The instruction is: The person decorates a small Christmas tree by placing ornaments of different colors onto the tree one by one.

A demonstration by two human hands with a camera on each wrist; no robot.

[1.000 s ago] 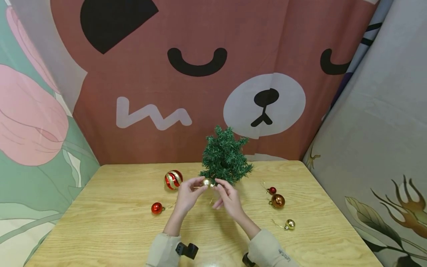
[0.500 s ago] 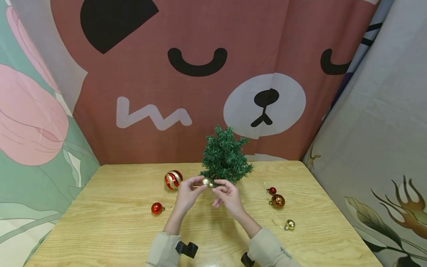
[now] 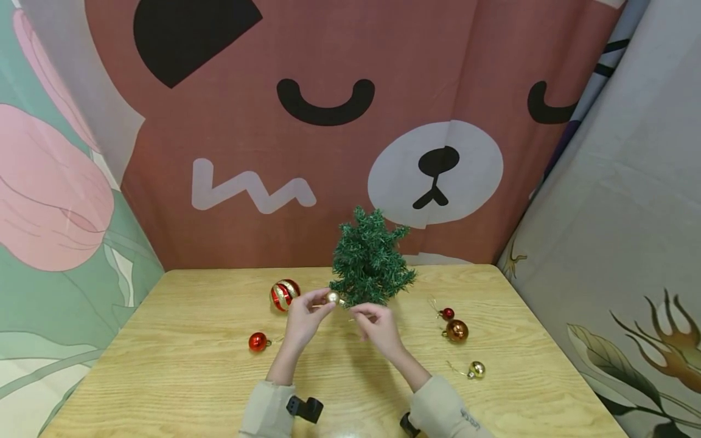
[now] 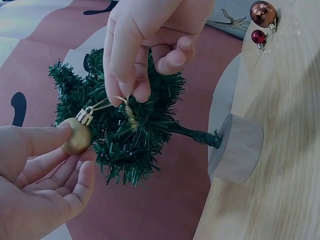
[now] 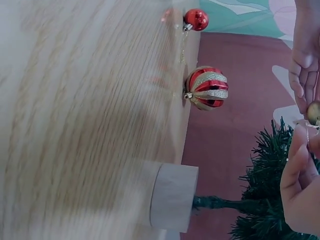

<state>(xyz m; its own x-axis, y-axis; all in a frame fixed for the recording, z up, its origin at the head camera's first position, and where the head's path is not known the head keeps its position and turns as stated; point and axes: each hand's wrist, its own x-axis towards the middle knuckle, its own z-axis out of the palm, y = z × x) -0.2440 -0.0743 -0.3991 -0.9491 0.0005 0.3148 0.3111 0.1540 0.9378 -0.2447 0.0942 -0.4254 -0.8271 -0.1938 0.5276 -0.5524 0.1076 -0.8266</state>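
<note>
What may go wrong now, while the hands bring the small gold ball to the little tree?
1. The right hand pinches only the thin gold string; it may slip, and the gold ball, held lightly by the left hand, could drop.
2. The tree stands on a small wooden base close to the table edge; a push on a branch might tip it.

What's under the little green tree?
A round wooden base sits under the little tree, holding its thin green stem on the wooden table. The spot of table beneath the base is covered, so nothing there can be seen.
</note>
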